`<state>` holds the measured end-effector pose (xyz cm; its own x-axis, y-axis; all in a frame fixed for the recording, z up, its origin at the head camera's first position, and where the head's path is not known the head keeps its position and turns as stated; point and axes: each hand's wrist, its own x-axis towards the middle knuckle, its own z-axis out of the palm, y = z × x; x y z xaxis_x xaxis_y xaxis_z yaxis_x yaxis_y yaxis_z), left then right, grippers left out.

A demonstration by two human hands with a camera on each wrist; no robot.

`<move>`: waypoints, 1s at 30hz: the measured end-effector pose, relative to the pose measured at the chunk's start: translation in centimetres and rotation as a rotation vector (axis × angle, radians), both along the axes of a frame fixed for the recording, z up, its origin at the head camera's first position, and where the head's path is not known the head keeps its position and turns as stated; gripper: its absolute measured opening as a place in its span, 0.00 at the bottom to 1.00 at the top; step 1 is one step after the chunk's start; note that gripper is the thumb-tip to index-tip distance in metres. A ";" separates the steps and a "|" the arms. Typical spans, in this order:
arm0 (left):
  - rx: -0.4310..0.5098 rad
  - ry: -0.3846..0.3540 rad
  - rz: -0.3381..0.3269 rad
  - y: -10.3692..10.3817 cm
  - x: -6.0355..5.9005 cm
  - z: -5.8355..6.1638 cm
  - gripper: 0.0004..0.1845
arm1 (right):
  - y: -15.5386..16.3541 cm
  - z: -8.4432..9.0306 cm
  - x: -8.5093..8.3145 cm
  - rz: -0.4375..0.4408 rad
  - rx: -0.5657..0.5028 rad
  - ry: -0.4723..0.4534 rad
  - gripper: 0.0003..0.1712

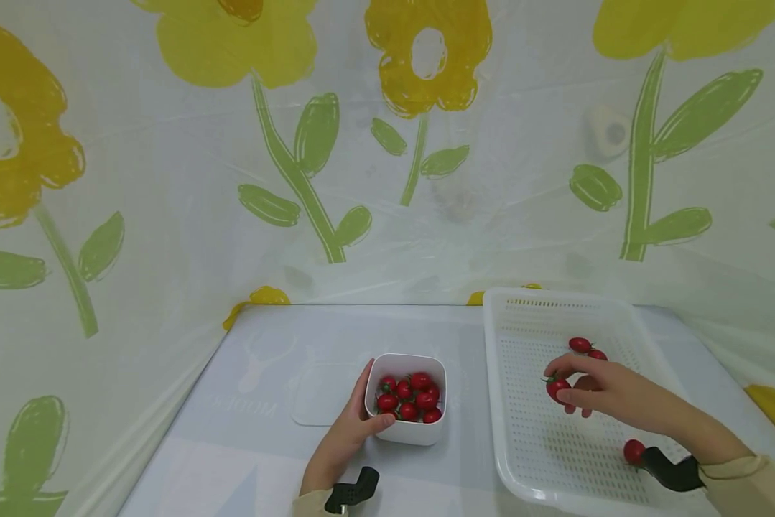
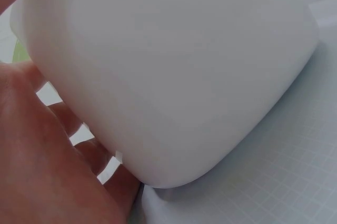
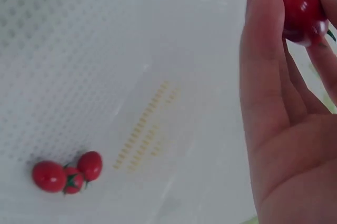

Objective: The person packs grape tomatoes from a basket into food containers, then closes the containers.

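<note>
My left hand point(image 1: 347, 434) holds a square white container point(image 1: 413, 433) by its left side, thumb at the front rim. Several red cherry tomatoes point(image 1: 408, 411) lie inside it. In the left wrist view the container's white wall point(image 2: 174, 76) fills most of the picture, with fingers point(image 2: 95, 155) along its side. My right hand point(image 1: 610, 391) pinches one cherry tomato point(image 1: 557, 388) with a green stem above a white perforated basket point(image 1: 498, 438). In the right wrist view that tomato point(image 3: 301, 13) sits between thumb and fingertips.
Three loose tomatoes point(image 3: 48, 176) cluster in the basket in the right wrist view. Another tomato point(image 1: 634, 452) lies near the right wrist's black strap mount point(image 1: 671, 470). Behind the white table point(image 1: 232, 431) hangs a flower-printed curtain point(image 1: 523, 237).
</note>
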<state>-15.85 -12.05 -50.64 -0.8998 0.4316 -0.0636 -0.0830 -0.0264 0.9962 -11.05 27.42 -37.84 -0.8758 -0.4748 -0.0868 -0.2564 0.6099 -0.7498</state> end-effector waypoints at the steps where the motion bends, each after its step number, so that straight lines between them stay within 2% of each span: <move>1: -0.002 0.000 0.000 0.0 0.0 0.0 0.44 | -0.3 0.2 0.0 -0.019 -0.011 0.020 0.15; 10: 0.001 0.004 0.004 0.0 0.0 0.0 0.43 | -3.6 1.8 0.2 -0.159 -0.158 0.144 0.15; 14: -0.006 0.007 0.005 0.0 0.0 0.0 0.43 | -4.9 2.0 0.6 -0.231 -0.210 0.168 0.16; 24: 0.013 0.002 -0.013 0.1 0.0 -0.1 0.43 | -7.0 2.0 1.5 -0.329 -0.364 0.273 0.17; 30: -0.004 -0.002 0.002 0.1 0.0 0.0 0.42 | -8.4 1.4 1.7 -0.411 -0.497 0.244 0.18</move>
<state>-15.83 -11.96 -50.69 -0.9008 0.4291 -0.0671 -0.0848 -0.0224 0.9961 -9.35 18.99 -36.48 -0.9601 -0.0326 0.2777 -0.2749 0.2919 -0.9161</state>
